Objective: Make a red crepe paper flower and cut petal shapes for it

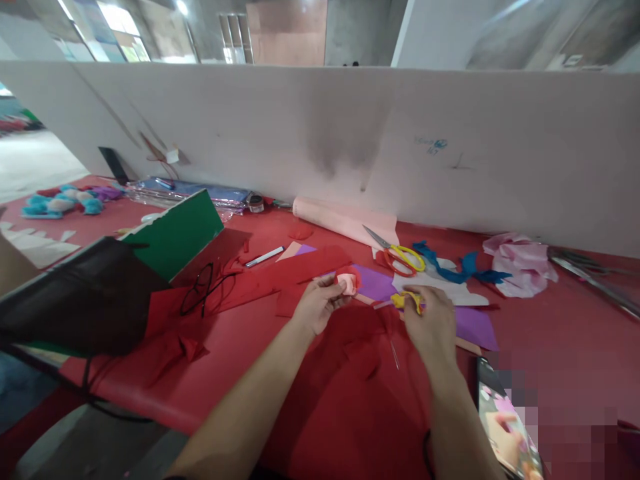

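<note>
Left hand (321, 303), right hand (433, 327) ungloved; forearms (250, 393) bare; dark edge (176, 477) low left, perhaps sleeve

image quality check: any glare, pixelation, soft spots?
Head view: window, upper left, blown out; head view: blocky pixelation by the phone; head view: dark patch on the panel, shadow or stain unclear; head view: yellow piece at the right hand looks soft.

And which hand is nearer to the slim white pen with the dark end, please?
Left. The bare left hand is to the right of the pen and lower in the picture; the bare right hand is farther right, beyond the left one.
</note>
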Action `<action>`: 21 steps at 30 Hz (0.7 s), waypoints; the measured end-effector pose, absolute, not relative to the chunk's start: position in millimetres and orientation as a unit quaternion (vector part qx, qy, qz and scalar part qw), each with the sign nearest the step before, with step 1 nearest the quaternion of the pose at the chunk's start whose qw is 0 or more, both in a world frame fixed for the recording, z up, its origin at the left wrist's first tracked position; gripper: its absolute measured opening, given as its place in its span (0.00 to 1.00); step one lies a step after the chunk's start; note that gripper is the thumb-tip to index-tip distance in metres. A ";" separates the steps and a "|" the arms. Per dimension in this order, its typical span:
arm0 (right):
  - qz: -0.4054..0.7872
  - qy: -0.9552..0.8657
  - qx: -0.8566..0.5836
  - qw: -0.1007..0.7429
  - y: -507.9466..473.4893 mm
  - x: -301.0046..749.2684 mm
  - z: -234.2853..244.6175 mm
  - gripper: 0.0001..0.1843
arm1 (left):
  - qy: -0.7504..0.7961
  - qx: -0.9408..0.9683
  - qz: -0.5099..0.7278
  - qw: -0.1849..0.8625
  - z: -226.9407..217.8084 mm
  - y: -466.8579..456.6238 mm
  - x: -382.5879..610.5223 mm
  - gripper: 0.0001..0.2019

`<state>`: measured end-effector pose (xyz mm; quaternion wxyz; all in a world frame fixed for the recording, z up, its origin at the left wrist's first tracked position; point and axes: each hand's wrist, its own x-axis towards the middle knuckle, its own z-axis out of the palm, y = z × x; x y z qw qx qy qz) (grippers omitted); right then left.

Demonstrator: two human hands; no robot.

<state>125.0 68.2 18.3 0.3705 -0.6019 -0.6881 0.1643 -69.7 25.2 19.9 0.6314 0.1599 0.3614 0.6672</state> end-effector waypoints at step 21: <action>0.590 -0.382 -0.391 0.595 32.2 53.6 -7.9 0.15 | 0.345 0.040 0.670 0.656 14.7 19.8 -37.6 0.10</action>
